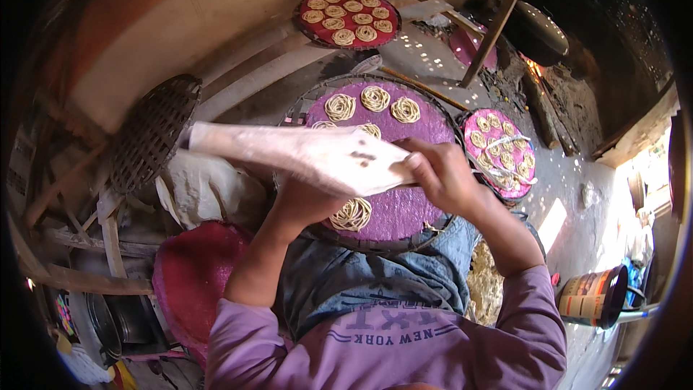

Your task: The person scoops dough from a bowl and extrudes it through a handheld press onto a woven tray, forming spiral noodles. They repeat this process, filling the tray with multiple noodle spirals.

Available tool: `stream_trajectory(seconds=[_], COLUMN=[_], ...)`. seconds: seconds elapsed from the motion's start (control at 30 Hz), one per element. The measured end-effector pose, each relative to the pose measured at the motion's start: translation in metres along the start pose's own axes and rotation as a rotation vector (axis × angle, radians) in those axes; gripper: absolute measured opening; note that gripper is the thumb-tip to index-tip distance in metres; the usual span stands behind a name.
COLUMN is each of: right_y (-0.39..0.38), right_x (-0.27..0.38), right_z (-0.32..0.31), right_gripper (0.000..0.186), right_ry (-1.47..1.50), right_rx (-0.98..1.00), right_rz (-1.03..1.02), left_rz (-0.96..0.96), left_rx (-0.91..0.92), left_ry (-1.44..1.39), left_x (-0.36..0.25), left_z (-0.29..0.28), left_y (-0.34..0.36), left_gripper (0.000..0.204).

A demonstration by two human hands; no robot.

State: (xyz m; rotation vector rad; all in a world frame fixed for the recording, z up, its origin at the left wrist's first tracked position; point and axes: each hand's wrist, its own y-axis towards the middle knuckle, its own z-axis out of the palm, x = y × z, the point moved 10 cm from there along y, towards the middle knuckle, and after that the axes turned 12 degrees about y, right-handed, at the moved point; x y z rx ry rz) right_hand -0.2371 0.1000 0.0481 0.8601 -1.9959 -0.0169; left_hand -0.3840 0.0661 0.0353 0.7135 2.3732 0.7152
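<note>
A pale, floury cloth-like piece [354, 159] with a dark patch is stretched between my hands, above a round woven tray [289, 119]. My right hand [447, 173] pinches its pointed right end between thumb and fingers. Against its lower edge, my left hand [307, 206] grips it from underneath, with most of its fingers hidden. Its other end reaches out to the left, blurred. On the tray's purple lining [393, 213] lie several coiled nests of cream strands, one nest [351, 214] just beside my left hand. The cloth partly covers other nests. The tray rests on my lap.
A red-lined tray of nests [350, 18] sits at the back, a smaller pink-lined one [498, 152] at the right. A woven basket [155, 133] and pale folded material [209, 184] are at left. Burning logs [545, 108] lie under a dark pot [534, 32]. A bucket [592, 296] stands at right.
</note>
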Motion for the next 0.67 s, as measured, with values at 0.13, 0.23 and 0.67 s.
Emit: stream_trajectory(seconds=[0.13,0.23,0.67], right_y=[-0.027,-0.048,-0.216], right_x=[-0.037,-0.053,0.006], right_z=[-0.043,-0.067,-0.191], right_gripper=[0.047,0.050,0.026], right_ry=[0.026,0.156,0.202], right_rx=[0.001,-0.109,-0.827], right_rz=[0.218,0.314,0.526], left_rz=[-0.003,-0.412,0.326], left_rx=[0.361,1.068,1.595], left_ry=[-0.500,-1.075,-0.571], left_x=[-0.041,-0.088,-0.272], left_z=[0.045,0.119,0.237], left_y=[0.033,0.005,-0.002], left_gripper=[0.032,0.039,0.020])
